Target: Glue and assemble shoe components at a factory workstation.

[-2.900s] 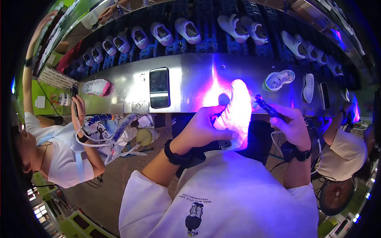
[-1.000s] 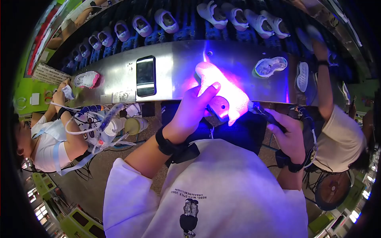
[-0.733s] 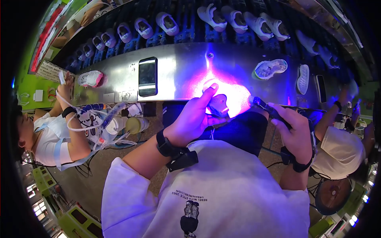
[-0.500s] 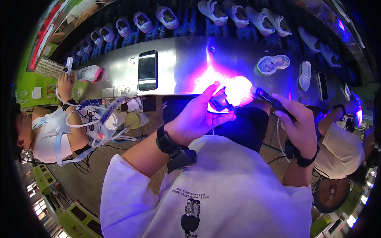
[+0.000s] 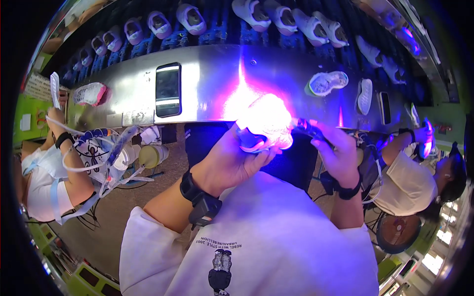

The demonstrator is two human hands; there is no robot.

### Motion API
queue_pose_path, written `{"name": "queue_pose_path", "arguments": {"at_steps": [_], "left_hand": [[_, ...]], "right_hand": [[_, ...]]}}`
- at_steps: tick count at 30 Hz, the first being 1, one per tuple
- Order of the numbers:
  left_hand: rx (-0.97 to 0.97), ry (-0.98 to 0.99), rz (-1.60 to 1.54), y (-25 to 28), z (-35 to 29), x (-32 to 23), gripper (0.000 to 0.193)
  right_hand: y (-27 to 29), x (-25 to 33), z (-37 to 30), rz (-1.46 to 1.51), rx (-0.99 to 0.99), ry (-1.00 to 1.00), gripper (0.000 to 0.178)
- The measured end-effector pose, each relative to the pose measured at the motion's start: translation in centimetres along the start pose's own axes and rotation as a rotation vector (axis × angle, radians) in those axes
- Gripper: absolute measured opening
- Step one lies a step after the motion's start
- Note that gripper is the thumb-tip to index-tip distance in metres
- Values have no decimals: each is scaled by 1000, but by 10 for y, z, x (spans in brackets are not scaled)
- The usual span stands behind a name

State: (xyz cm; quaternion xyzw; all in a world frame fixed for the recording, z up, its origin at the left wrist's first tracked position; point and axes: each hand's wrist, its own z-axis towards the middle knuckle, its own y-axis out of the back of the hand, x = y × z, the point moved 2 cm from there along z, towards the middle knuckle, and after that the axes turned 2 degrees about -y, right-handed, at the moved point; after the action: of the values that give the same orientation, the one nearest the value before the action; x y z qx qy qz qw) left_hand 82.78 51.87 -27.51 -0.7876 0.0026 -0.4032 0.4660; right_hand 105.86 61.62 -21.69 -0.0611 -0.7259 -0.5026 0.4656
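Observation:
My left hand (image 5: 222,165) is closed around a light-coloured shoe (image 5: 266,118), held just over the near edge of the metal table. The shoe's dark opening sits against my palm; glare washes out much of its upper. In my right hand (image 5: 338,153), the fingers wrap a slim black handheld lamp (image 5: 308,129). Its tip points left at the shoe, almost touching it, and throws intense violet-white light. Whether tip and shoe touch, I cannot tell.
The metal table (image 5: 197,106) carries a phone (image 5: 168,91), loose soles (image 5: 328,83) and another phone (image 5: 385,108). Behind it, a conveyor (image 5: 217,35) bears a row of pale shoes (image 5: 191,19). Co-workers sit on both sides; tubes and a tub (image 5: 152,156) stand at left.
The whole view has shifted, so the table and its things appear further left. My left hand has turned the shoe, and the lamp's tip has stayed close to it.

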Motion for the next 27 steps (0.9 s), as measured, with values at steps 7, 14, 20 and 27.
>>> {"name": "queue_pose_path", "arguments": {"at_steps": [7, 14, 20, 27], "left_hand": [[-171, -338, 678, -11, 0, -9, 56], [-264, -1074, 2105, -69, -3, -11, 70], [-50, -1585, 2745, -79, 2, -7, 68], [482, -1689, 3046, -81, 33, 16, 52]], "right_hand": [[-19, -19, -1, 150, -43, -156, 41], [-8, -12, 1, 310, -22, -121, 42], [32, -9, -23, 476, -139, -195, 44], [74, -6, -52, 321, -213, -41, 47]]}}
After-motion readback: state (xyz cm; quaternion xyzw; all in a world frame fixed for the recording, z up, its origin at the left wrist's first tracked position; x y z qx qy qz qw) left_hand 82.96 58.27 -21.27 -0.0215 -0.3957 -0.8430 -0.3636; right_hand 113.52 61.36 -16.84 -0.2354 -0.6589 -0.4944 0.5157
